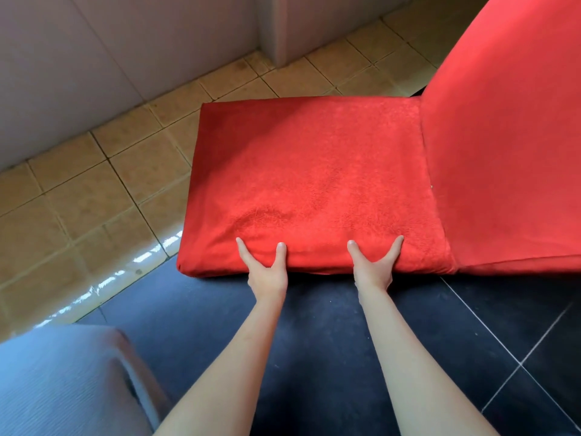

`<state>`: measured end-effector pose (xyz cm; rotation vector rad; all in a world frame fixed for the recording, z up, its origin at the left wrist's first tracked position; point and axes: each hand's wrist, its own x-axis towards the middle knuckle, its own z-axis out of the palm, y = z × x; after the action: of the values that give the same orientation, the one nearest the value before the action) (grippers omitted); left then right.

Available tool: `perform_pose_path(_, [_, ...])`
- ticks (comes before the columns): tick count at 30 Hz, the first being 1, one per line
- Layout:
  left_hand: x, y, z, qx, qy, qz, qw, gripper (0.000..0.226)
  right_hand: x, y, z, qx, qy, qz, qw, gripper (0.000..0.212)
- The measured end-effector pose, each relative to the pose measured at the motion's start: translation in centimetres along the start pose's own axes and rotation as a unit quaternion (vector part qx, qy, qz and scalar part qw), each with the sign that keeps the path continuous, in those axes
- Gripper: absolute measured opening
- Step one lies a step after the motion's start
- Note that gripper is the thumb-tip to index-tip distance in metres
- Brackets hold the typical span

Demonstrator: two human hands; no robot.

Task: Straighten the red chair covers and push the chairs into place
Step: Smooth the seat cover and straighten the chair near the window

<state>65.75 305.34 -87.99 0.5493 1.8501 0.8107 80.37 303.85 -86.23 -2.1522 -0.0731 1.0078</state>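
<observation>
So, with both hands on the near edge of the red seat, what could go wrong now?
1. The left hand and right hand grip only the near edge of the red cover; pulling may wrinkle it more.
2. A push may slide the chair toward the wall.

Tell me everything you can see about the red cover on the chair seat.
The red seat cover is a textured, velvety-looking fabric stretched over a flat rectangular seat, meeting the red-covered backrest at the right. It lies mostly smooth, with slight wrinkles near the front edge. The left hand and right hand both grip that near edge, thumb and forefinger spread on top, the other fingers hidden beneath.
</observation>
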Motion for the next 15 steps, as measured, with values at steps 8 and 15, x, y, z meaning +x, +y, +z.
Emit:
perform_pose_path(8, [0.3, -0.2, 1.8, -0.089, 0.084, 0.001, 0.992, 0.090, 1.0, 1.1, 1.0, 0.075, 0.047, -0.026, 0.996, 0.104])
perform_pose_path(15, [0.2, -0.8, 2.3, -0.113, 0.118, 0.025, 0.986, 0.094, 1.2, 2.0, 1.1, 0.093, 0.060, -0.051, 0.993, 0.104])
